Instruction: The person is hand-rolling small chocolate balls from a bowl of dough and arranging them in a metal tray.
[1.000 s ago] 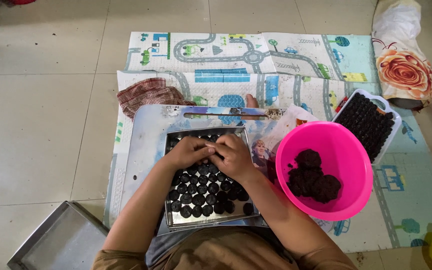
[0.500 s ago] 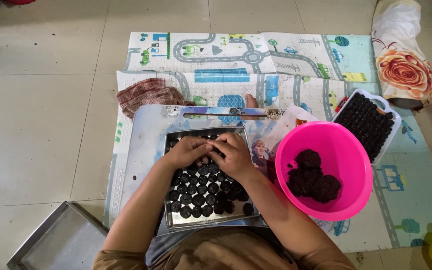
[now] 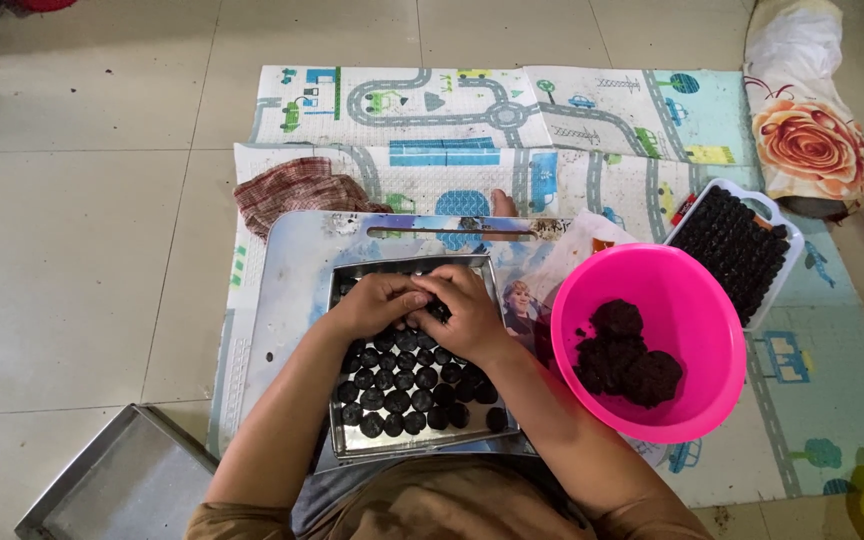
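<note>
Nothing has moved since the earlier frame: left hand (image 3: 377,305) and right hand (image 3: 467,315) stay pressed together, shaping a dark dough ball (image 3: 439,309) above the rectangular metal tray (image 3: 337,440), so the next move calls for an open spot among the rows.

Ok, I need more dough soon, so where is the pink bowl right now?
In the head view, the pink bowl sits on the play mat by the person's right side, between the metal tray and the white tray.

Two metal trays (image 3: 337,440), one pink bowl (image 3: 722,330), two hands (image 3: 427,308).
</note>
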